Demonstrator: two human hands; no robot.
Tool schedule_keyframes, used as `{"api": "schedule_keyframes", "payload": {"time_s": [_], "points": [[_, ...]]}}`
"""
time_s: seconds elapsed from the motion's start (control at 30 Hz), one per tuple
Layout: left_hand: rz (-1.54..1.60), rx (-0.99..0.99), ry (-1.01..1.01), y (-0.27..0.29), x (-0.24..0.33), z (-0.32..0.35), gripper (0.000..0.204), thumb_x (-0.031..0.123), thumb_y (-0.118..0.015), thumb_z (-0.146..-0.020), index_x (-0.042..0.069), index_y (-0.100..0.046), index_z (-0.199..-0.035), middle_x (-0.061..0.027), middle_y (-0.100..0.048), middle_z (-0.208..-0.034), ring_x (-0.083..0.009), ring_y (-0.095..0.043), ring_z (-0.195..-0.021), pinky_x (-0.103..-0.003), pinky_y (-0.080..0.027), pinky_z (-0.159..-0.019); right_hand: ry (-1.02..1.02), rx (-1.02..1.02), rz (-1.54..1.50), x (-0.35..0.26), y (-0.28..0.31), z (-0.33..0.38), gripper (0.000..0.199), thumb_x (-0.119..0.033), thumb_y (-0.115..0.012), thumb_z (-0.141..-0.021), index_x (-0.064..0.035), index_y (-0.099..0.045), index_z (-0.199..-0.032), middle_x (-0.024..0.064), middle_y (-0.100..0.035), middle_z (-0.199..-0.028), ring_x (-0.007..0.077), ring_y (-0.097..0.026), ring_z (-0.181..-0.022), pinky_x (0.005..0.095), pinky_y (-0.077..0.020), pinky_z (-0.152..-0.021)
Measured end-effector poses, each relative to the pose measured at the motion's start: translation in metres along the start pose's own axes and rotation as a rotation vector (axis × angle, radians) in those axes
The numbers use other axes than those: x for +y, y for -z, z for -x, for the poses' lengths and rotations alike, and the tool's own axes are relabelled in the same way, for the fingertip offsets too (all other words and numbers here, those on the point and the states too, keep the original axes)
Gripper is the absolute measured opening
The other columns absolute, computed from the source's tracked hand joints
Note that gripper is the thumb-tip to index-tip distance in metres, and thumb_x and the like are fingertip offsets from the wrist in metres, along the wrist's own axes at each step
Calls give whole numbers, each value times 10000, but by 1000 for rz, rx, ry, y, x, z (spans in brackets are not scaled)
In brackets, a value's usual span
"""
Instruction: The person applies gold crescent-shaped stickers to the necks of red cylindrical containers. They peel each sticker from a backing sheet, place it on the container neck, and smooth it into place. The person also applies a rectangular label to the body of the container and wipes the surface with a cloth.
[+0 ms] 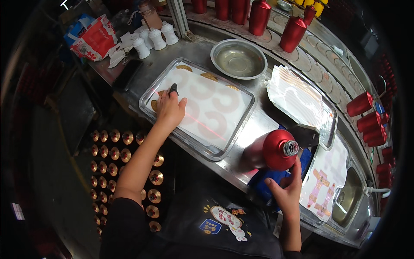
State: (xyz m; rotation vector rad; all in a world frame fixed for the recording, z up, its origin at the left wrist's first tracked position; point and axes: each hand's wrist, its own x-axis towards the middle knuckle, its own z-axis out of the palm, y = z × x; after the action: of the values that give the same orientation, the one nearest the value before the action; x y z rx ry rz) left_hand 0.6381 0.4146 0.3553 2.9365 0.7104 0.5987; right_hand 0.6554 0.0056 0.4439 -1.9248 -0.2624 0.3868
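My left hand (pixel 171 110) rests over the left end of a metal tray (pixel 207 153), a black sleeve on one finger. Its thumb and capped finger are spread, with other fingertips by a gold decal piece (pixel 154 105); whether they touch it cannot be told. Under the hand lies a white sheet (pixel 217 97) with faint pink C-shaped marks and gold pieces along its edges. A glossy red bottle (pixel 276 151) with an uncapped clear neck tilts toward me at the right. Beside its lower side is my right hand (pixel 286 192), thumb and index finger apart, other fingers partly hidden.
Behind the tray sits a metal bowl (pixel 239 60) of liquid. A second tray (pixel 330 125) holds shiny sheets (pixel 295 90); a patterned sheet (pixel 323 185) lies near the sink (pixel 347 198). Red bottles (pixel 293 34) line the conveyor. Several gold-topped items (pixel 114 153) stand low at left.
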Motion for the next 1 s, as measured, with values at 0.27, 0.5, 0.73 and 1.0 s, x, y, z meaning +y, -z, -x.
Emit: {"api": "schedule_keyframes", "payload": {"time_s": [0.27,0.5,0.73,1.0], "points": [[44,79,17,-14,-62,-87,150,102,-657,-833,72,-613,-974,-134,-687,-902,-349,-639,-988,-499,-459,-843,-16,165,-26,5,18,3,885,-9,-724,-722,-77,-379,-1534,117,-570,-1355,5,-427,-616,162,-362,-555],[52,-102,-112,-31,-84,-95,273,53,-680,-760,104,-640,-1025,-115,-621,-1046,-317,-549,-1130,-450,-365,-954,-55,218,-44,22,21,7,814,-6,-687,-772,-59,-388,-1528,126,-585,-1327,19,-439,-648,155,-356,-579],[26,-108,-127,-23,-75,-97,282,25,-701,-732,93,-621,-993,-76,-651,-998,-257,-561,-1125,-419,-346,-947,-17,191,-24,20,20,5,779,-8,-678,-801,-41,-389,-1523,123,-593,-1310,27,-462,-673,161,-374,-597],[20,-139,-21,-19,-73,-102,258,32,-708,-695,95,-608,-925,-36,-673,-967,-247,-584,-1082,-397,-338,-931,49,171,-28,18,17,8,741,9,-665,-822,-39,-403,-1514,109,-608,-1255,34,-493,-713,161,-388,-622]]}}
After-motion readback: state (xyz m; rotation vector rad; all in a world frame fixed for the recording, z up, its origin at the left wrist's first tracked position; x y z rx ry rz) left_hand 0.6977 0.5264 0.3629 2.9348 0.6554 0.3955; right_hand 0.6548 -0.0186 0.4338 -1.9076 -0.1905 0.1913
